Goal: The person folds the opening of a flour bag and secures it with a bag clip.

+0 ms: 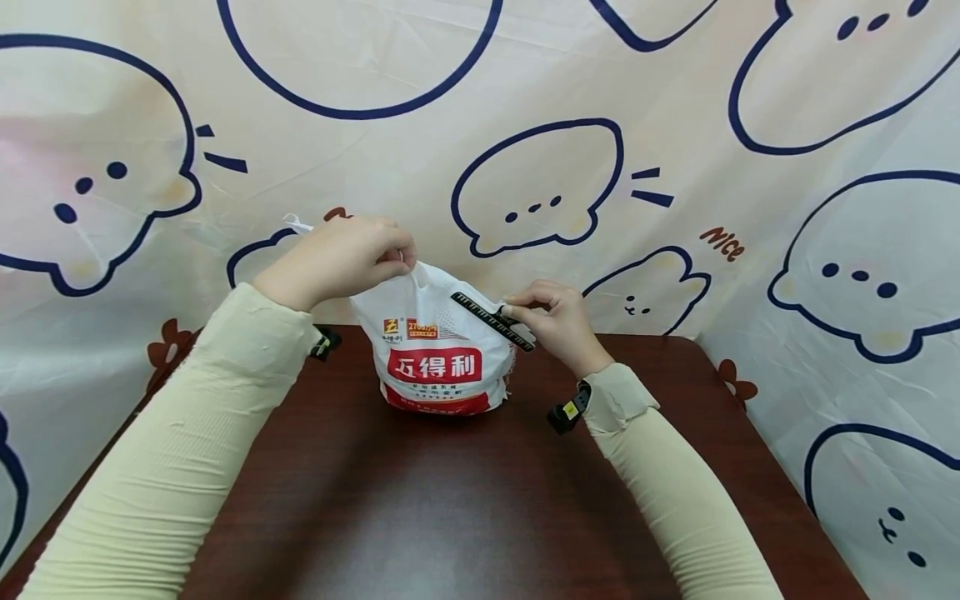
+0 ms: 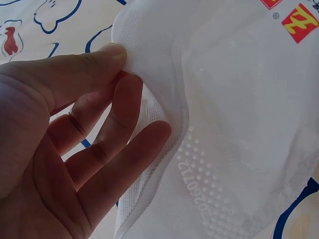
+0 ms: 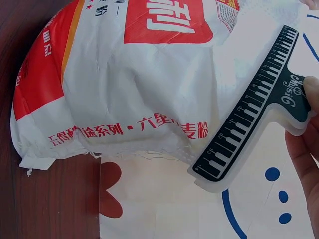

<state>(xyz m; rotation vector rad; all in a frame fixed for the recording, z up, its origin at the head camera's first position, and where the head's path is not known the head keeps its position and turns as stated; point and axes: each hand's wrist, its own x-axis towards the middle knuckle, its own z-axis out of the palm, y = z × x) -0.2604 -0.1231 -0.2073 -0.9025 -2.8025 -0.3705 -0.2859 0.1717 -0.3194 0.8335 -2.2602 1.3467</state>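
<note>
A white woven flour bag [image 1: 438,367] with red panels and printing stands upright on the table. My left hand [image 1: 352,254] pinches its top edge at the left; in the left wrist view the thumb and index finger grip the white rim [image 2: 154,59], with the other fingers spread beside the fold. At the bag's upper right, my right hand [image 1: 555,321] holds a black-and-white clip [image 3: 244,109] with a piano-key pattern by its handle. The long bar of the clip lies slantwise across the bag's top edge. Whether its jaws bite the bag is hidden.
The dark brown wooden table [image 1: 450,517] stretches toward me. Behind and at both sides hangs a cream curtain [image 1: 405,183] with blue cartoon outlines, close to the table's back edge. A black wrist device [image 1: 567,410] hangs below the right cuff.
</note>
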